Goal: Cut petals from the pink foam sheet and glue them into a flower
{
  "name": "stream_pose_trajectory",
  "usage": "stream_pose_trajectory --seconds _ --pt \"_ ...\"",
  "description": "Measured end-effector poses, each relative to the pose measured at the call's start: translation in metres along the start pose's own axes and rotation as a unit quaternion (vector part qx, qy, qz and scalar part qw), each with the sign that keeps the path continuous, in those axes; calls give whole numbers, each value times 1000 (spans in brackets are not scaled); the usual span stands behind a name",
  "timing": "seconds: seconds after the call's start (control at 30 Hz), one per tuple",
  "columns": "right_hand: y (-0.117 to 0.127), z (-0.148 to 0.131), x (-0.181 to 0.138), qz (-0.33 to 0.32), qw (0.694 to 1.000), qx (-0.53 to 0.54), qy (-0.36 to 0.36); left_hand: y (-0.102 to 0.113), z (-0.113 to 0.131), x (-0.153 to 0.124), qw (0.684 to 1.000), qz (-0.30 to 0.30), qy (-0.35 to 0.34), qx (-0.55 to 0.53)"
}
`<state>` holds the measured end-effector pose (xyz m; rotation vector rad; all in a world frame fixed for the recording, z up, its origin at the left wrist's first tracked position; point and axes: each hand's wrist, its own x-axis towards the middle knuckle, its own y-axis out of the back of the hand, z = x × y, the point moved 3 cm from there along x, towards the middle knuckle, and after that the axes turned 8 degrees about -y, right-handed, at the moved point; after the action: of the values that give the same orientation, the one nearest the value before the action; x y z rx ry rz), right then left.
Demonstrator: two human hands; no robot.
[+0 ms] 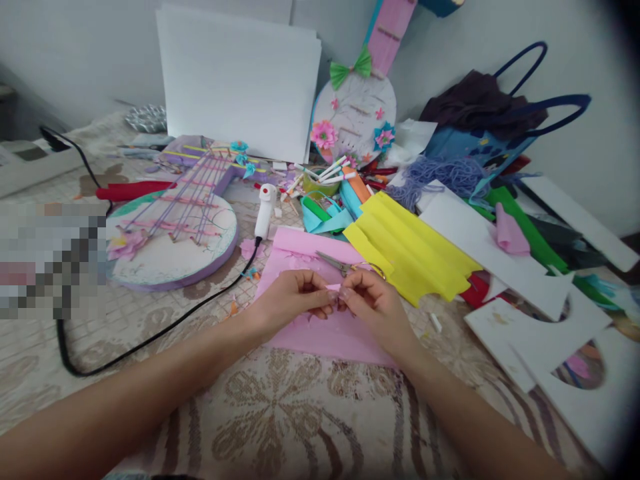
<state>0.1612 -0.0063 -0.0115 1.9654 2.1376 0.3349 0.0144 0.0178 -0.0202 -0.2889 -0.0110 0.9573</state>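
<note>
Scissors (345,269) lie on pink sheet (340,341), just beyond the hands, handles toward yellow paper (413,247). White glue gun (265,210) stands farther left; its black cord (61,337) loops near-left across the bench (273,410). Stringed craft instrument (173,237) lies left; a pink-necked one (355,110) leans far, neck cut off by the top edge. Left hand (303,293) and right hand (373,300) pinch a small pink piece (334,287) between their fingertips, above the sheet; its shape is mostly hidden by the fingers. Near-left patch is pixelated, contents unreadable. Far right, blue bag (465,141) with dark cloth (485,103) heaped in its mouth. Green container (323,189), mid-scene, holds white sticks (336,170).
</note>
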Motion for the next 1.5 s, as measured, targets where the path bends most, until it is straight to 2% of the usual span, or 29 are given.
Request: stream_pose_trajectory --seconds 0.3,0.53,0.73,0.93,1.17,1.5 --pt "-1 0 -2 22 1000 0 11 -1 -1 -3 998 4 -34 -49" --pt "1 -1 -1 39 999 -1 18 -3 -2 -2 996 16 -28 -80" --pt "2 1 -1 38 999 3 17 -1 -3 2 993 50 -29 -107" --pt "1 0 -1 37 999 0 17 -3 6 -1 999 38 -31 -10" --pt "0 -4 2 -36 999 29 8 0 8 -1 997 28 -34 61" --pt "1 -2 4 -35 998 -41 17 -1 6 -1 993 22 -53 105"
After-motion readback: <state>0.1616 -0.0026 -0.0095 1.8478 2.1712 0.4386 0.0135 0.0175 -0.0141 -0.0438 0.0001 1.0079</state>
